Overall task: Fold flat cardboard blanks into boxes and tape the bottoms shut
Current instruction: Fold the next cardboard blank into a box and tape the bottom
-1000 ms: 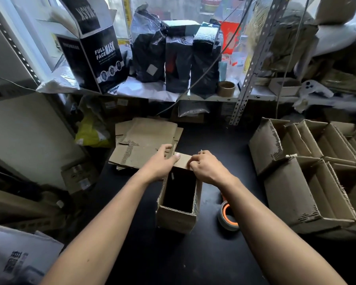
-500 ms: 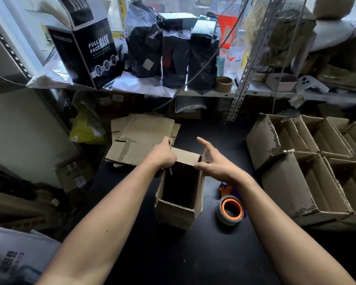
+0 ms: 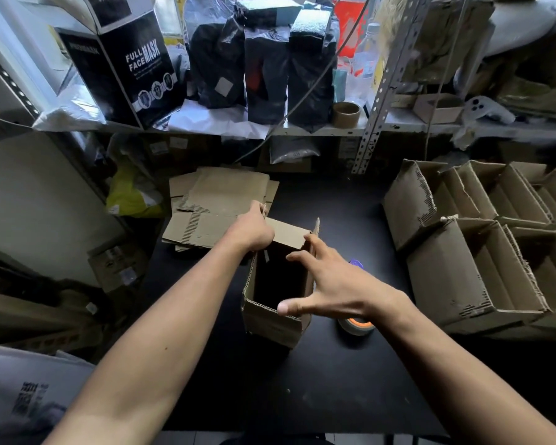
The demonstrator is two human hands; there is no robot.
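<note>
Black tabletop (image 3: 334, 380) fills frame centre, folded boxes (image 3: 482, 252) stacked at right, flat blanks (image 3: 219, 200) upper centre-left, open box (image 3: 278, 303) upright mid-frame, left hand (image 3: 252, 231) gripping its far-left flap, right hand (image 3: 334, 292) fingers splayed over it, holding nothing, tape roll (image 3: 357, 326) lower right beside box.

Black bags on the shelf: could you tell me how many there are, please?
3, side by side on the shelf: the left bag, the middle bag, the right bag. Others may be hidden behind them.
</note>
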